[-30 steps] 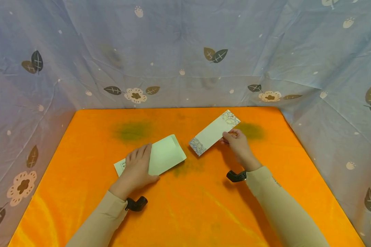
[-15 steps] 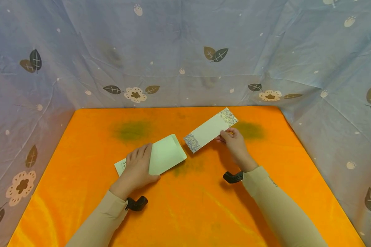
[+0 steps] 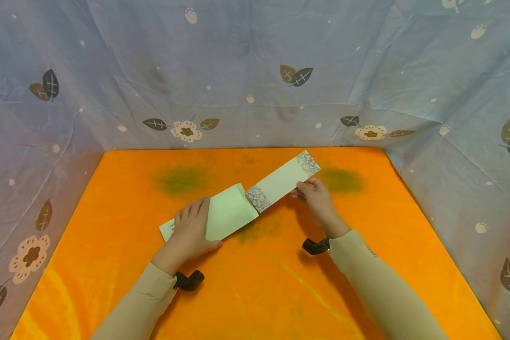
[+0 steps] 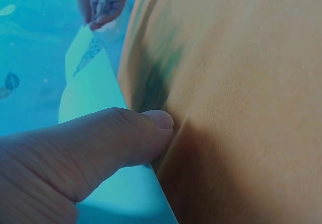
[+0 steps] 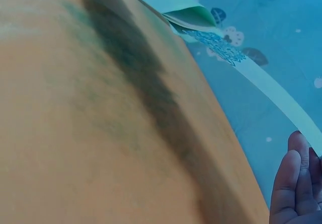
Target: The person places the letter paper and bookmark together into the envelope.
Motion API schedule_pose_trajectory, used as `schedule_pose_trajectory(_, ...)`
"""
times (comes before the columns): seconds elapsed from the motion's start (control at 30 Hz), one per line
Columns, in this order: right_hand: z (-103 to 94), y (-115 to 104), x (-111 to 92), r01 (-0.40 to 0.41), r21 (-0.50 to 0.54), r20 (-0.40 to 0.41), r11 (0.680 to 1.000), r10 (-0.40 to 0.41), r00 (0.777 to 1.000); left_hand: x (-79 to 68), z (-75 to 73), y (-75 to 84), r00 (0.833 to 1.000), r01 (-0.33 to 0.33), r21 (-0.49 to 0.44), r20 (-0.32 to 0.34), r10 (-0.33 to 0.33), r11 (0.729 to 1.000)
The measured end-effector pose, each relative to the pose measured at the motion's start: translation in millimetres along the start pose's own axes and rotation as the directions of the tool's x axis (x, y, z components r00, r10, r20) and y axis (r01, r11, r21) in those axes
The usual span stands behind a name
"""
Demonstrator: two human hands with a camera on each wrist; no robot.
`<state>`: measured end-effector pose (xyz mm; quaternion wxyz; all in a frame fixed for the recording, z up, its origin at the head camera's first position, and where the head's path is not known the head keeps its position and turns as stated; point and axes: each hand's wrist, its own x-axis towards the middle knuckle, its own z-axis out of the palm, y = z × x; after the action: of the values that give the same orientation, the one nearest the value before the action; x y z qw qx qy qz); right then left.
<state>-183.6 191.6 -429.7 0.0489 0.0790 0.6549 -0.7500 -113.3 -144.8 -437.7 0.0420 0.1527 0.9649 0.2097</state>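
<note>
we find passage over the orange cloth (image 3: 263,288) between left sleeve (image 3: 138,300) and right sleeve (image 3: 386,283); farther on, green envelope (image 3: 229,215) and patterned card (image 3: 276,184) bar the way.

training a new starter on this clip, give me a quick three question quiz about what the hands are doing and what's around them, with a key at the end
1. True or false: the left hand lies across the pale green envelope.

2. Multiple choice: what colour is the tablecloth?
a) black
b) orange
c) white

3. Fill in the gap: the right hand pinches a white card with patterned ends, and one of those ends is at the envelope's ____.

Key:
1. True
2. b
3. open mouth
</note>
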Motion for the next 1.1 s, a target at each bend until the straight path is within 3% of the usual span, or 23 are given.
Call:
schedule_pose_trajectory(0.63,18.8,9,-3,-0.072,0.038,0.072,0.997,0.069,0.995,1.1,0.1,0.7,1.000,-0.001,-0.009,-0.014,0.001,1.000)
schedule_pose_trajectory(0.9,19.5,14,-4,-0.045,0.066,0.077,0.997,0.039,0.996,0.4,-1.2,0.8,1.000,-0.003,-0.006,-0.024,0.003,1.000)
schedule_pose_trajectory(1.1,18.6,15,-4,0.002,-0.025,0.048,1.000,-0.001,0.999,0.3,-0.4,-1.2,1.000,-0.003,-0.003,-0.030,0.003,1.000)
